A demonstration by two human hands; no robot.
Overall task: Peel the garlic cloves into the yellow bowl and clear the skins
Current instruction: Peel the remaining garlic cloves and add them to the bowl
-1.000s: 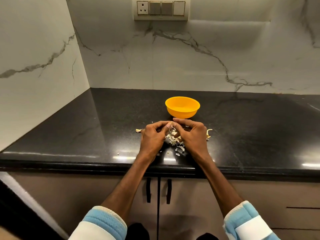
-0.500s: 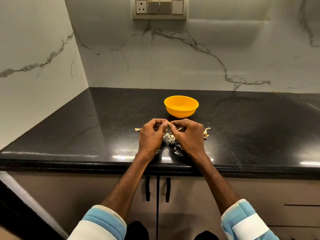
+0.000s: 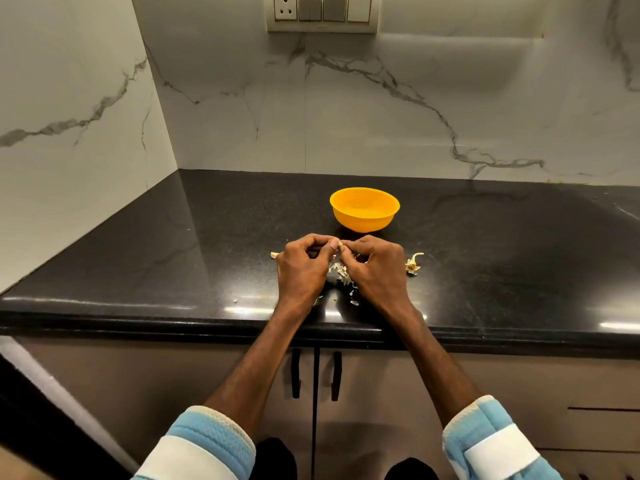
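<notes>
Both hands are curled in tight, left hand (image 3: 299,271) and right hand (image 3: 375,271) pinching one garlic clove (image 3: 340,243) between the fingertips, I'd guess so the nails can pick at its skin. Only a pale sliver shows, so no idea how peeled it is. Right under the fingers is the papery whitish pile of skins (image 3: 341,271), and just past them sits the yellow bowl (image 3: 363,211), close for an easy drop.
</notes>
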